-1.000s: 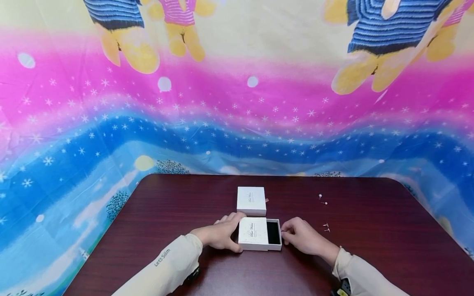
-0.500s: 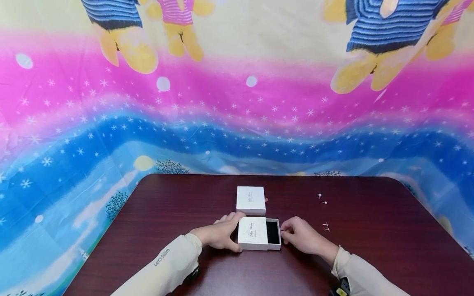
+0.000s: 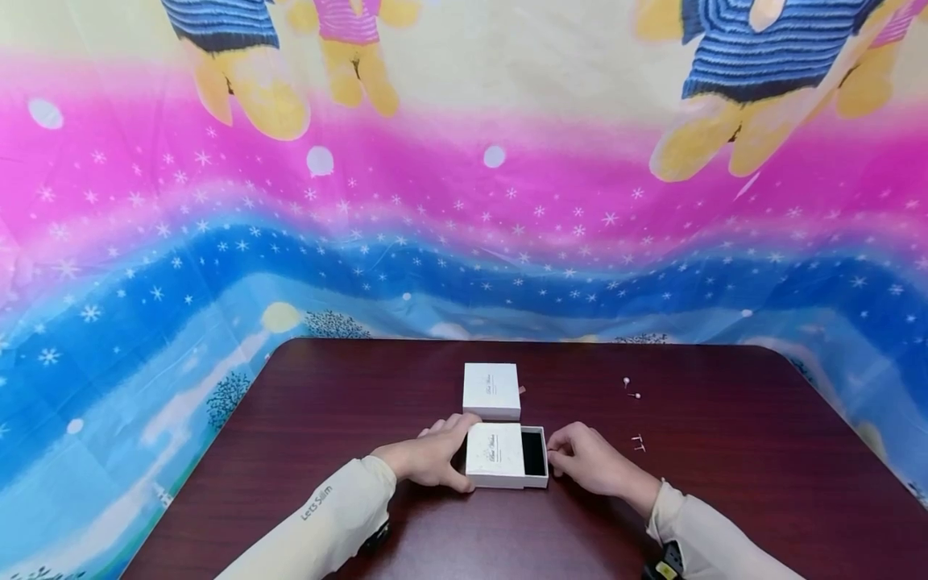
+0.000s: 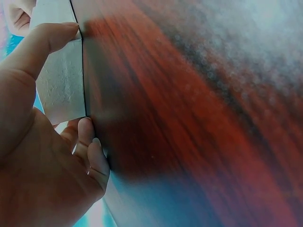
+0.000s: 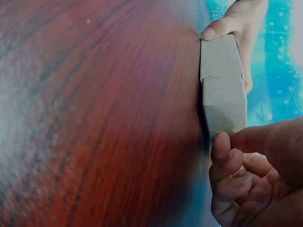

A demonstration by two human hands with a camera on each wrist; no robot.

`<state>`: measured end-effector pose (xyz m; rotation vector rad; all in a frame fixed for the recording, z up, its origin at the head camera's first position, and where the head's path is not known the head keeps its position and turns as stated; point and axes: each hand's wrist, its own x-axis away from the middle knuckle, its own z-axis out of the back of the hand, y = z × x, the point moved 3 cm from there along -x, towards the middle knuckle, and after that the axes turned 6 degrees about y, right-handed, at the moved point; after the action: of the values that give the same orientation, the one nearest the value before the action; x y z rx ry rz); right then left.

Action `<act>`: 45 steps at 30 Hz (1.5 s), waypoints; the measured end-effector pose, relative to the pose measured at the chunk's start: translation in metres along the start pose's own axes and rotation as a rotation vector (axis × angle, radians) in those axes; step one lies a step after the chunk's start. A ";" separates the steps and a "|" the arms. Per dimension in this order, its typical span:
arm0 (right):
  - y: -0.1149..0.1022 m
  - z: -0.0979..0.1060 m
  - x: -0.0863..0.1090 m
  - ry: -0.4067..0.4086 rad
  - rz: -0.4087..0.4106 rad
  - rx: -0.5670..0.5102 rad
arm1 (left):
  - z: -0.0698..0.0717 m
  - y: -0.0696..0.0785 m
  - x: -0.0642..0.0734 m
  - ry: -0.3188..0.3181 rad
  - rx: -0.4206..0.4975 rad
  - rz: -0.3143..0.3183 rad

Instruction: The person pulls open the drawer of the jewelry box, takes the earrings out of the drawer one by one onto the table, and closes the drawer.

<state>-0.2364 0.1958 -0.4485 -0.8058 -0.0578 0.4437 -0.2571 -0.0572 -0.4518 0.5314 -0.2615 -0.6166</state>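
In the head view a white drawer-style gift box (image 3: 495, 451) with dark lettering lies on the table, its drawer (image 3: 535, 453) slid partly out to the right and showing a black inside. My left hand (image 3: 435, 457) grips the box's outer sleeve from the left, thumb at the near side, fingers at the far side. At the drawer's right end, my right hand (image 3: 586, 459) has its thumb and curled fingers pinched together. The right wrist view shows those fingertips against the drawer's end face (image 5: 225, 116); any pull tab between them is hidden.
A second white box (image 3: 491, 388), with a small brownish tab (image 3: 522, 390) on its right side, stands just behind. Toward the right lie two round-headed stud earrings (image 3: 627, 381) and a pair of tiny silvery studs (image 3: 639, 443). A printed cloth (image 3: 464, 201) hangs behind the dark table (image 3: 348, 379).
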 end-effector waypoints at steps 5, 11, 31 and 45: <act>0.000 0.000 -0.001 -0.003 -0.007 0.012 | 0.001 0.001 0.000 0.000 0.002 0.003; 0.000 -0.001 -0.001 -0.002 -0.006 0.016 | 0.000 0.000 0.000 0.003 -0.003 0.000; 0.000 -0.003 -0.005 -0.007 -0.015 0.051 | 0.000 0.000 0.000 0.006 -0.014 0.004; -0.001 -0.004 -0.004 0.008 -0.018 0.046 | -0.001 -0.001 -0.001 0.002 -0.013 0.003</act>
<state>-0.2389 0.1911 -0.4505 -0.7614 -0.0470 0.4238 -0.2576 -0.0569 -0.4526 0.5189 -0.2563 -0.6140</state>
